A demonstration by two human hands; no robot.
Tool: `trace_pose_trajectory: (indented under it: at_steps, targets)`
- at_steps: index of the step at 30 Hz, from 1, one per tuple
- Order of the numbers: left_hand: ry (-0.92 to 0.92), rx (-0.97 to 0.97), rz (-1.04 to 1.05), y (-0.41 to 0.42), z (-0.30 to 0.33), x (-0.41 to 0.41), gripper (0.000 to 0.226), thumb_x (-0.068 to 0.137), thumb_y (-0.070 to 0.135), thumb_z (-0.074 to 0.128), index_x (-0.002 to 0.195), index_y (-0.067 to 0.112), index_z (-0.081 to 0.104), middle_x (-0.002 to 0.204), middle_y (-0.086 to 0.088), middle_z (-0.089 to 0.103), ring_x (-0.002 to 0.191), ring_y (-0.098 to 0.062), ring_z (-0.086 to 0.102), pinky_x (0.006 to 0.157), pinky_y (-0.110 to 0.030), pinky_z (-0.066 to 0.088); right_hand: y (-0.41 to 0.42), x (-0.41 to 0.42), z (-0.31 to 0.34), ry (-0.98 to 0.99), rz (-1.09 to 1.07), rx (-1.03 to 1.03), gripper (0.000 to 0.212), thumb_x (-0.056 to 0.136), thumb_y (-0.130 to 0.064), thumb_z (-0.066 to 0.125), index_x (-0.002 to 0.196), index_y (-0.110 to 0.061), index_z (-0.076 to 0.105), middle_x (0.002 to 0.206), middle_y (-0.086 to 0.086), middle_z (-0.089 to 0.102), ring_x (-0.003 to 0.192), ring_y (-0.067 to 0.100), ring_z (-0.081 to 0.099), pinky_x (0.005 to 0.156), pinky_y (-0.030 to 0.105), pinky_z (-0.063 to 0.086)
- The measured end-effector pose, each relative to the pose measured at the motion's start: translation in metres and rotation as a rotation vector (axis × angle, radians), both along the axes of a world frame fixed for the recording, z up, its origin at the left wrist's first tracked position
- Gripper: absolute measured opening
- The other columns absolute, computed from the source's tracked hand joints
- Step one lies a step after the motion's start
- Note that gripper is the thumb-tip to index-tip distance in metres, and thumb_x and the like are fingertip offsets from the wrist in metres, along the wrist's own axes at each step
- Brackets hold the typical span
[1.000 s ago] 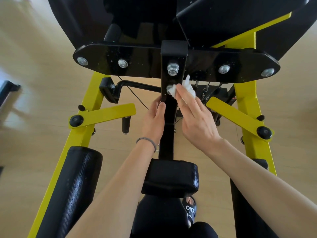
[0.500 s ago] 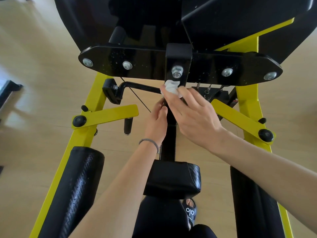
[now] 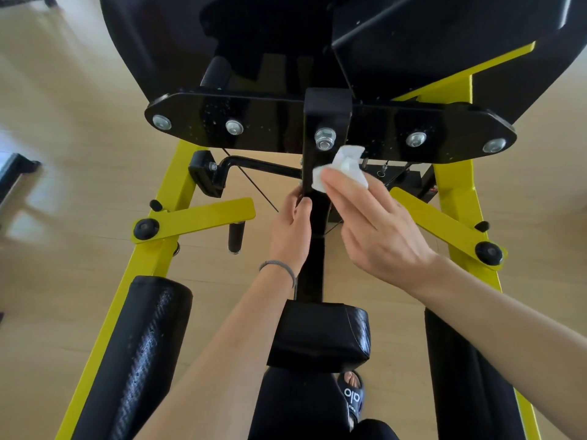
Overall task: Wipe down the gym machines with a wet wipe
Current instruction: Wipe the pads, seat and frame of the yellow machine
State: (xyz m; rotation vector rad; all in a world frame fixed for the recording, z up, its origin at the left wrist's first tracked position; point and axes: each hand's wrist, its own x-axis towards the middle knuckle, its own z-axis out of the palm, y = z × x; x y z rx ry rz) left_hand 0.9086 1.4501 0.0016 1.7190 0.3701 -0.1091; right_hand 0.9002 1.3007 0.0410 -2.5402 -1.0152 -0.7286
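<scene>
**Pale wood floor under the yellow-and-black machine**

A light wooden floor [image 3: 63,128] fills the view. The gym machine [image 3: 152,258] stands on it, its yellow frame legs running down toward 7 and 5 o'clock. At 6 o'clock a foot in a dark sandal [image 3: 352,396] rests on the boards. At 9 o'clock part of a dark object [image 3: 16,173] shows; it is too cropped to tell what it is.

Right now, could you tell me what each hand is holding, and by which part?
The right hand holds the wet wipe bunched under its fingers, against the black centre post. The left hand grips that post's left edge.
</scene>
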Motion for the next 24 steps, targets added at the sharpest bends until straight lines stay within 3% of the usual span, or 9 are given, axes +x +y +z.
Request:
trace_pose_trajectory:
  at_steps: [3,7,10,14,17,20,24]
  targets:
    - [0.006,0.004,0.000,0.000,-0.003,0.001,0.031,0.104,0.037,0.039,0.127,0.029,0.058,0.092,0.007,0.059,0.100,-0.017,0.060,0.075,-0.029,0.043,0.005,0.015,0.005,-0.081,-0.061,-0.109,0.048,0.098,0.005,0.038,0.145,0.008,0.046,0.155,0.010,0.032,0.128,0.033,0.045,0.110,0.037,0.041]
    - [0.013,0.000,-0.016,0.002,-0.001,-0.002,0.034,0.104,0.038,0.037,0.132,0.033,0.056,0.111,0.011,0.066,0.106,-0.006,0.060,0.075,-0.023,0.043,-0.002,0.015,-0.018,0.026,-0.110,-0.145,0.054,0.091,0.009,0.044,0.145,0.009,0.045,0.150,0.011,0.034,0.114,0.034,0.049,0.099,0.040,0.047]
    - [0.018,0.018,-0.022,0.002,0.003,-0.003,0.035,0.104,0.039,0.037,0.135,0.037,0.054,0.109,0.012,0.067,0.097,0.003,0.058,0.071,-0.019,0.040,-0.008,0.005,-0.014,0.127,-0.083,-0.029,0.059,0.086,0.012,0.048,0.145,0.008,0.046,0.144,0.009,0.038,0.105,0.034,0.054,0.084,0.039,0.056]
    - [0.003,0.021,-0.002,0.000,0.003,-0.002,0.031,0.104,0.036,0.039,0.131,0.034,0.056,0.098,0.011,0.066,0.087,0.002,0.058,0.070,-0.021,0.039,0.000,0.013,0.030,0.004,-0.043,0.177,0.056,0.086,0.011,0.045,0.142,0.010,0.049,0.143,0.011,0.041,0.116,0.031,0.052,0.100,0.020,0.041]
    - [0.006,0.021,-0.005,0.000,0.001,-0.001,0.030,0.104,0.036,0.040,0.130,0.033,0.057,0.096,0.008,0.066,0.079,0.007,0.055,0.069,-0.020,0.039,0.009,0.027,0.048,0.022,-0.122,0.198,0.062,0.082,0.007,0.044,0.144,0.007,0.047,0.147,0.016,0.046,0.127,0.032,0.048,0.100,0.027,0.046]
    - [-0.010,0.024,-0.008,0.000,-0.002,-0.001,0.031,0.104,0.036,0.040,0.129,0.033,0.057,0.096,0.004,0.067,0.081,-0.001,0.057,0.071,-0.023,0.041,0.013,0.027,0.040,0.056,-0.117,0.283,0.064,0.082,0.012,0.045,0.146,0.011,0.043,0.146,0.023,0.046,0.134,0.032,0.048,0.105,0.031,0.048]
    - [-0.006,0.052,-0.013,-0.002,0.004,0.000,0.033,0.105,0.039,0.038,0.132,0.031,0.054,0.102,0.004,0.066,0.085,0.000,0.057,0.074,-0.025,0.041,0.026,0.012,0.018,0.262,-0.224,0.529,0.068,0.082,0.016,0.053,0.149,0.009,0.040,0.145,0.018,0.046,0.136,0.008,0.037,0.107,0.010,0.037]
